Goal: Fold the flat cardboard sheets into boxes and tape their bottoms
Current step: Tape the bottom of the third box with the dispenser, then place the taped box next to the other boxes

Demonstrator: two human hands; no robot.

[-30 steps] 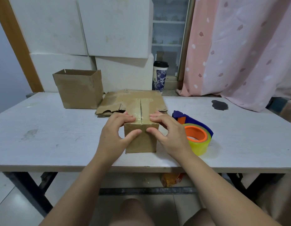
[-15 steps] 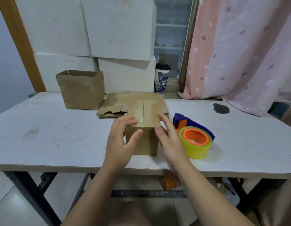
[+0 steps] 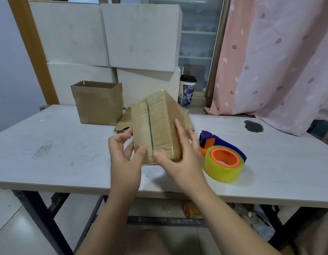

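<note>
1. a small brown cardboard box (image 3: pixel 159 126) is held in both hands over the near middle of the white desk (image 3: pixel 58 144), tilted so that its closed bottom faces the camera.
2. a dark seam runs down the middle of that face, between the two flaps, and glossy clear tape shows along it.
3. the left grip (image 3: pixel 124 157) holds the box at its left lower corner - thumb on the taped face, fingers curled round the left side.
4. the right grip (image 3: pixel 183 159) holds the right lower corner - thumb on the taped face near the seam, fingers laid straight along the right side wall.
5. whether the box's lower edge touches the desk i cannot tell; a shadow lies under it.
6. just right of the right grip a yellowish roll of clear tape on a blue and orange dispenser (image 3: pixel 220 172) lies on the desk.
7. behind the held box lie flat brown cardboard sheets (image 3: pixel 122 124), partly hidden by it.
8. left of the sheets stands an open-topped brown cardboard box (image 3: pixel 98 105), upright.
9. beyond the desk are stacked white cartons (image 3: pixel 137 37), a lidded paper cup (image 3: pixel 187 92) and a pink curtain (image 3: pixel 269 61).
</note>
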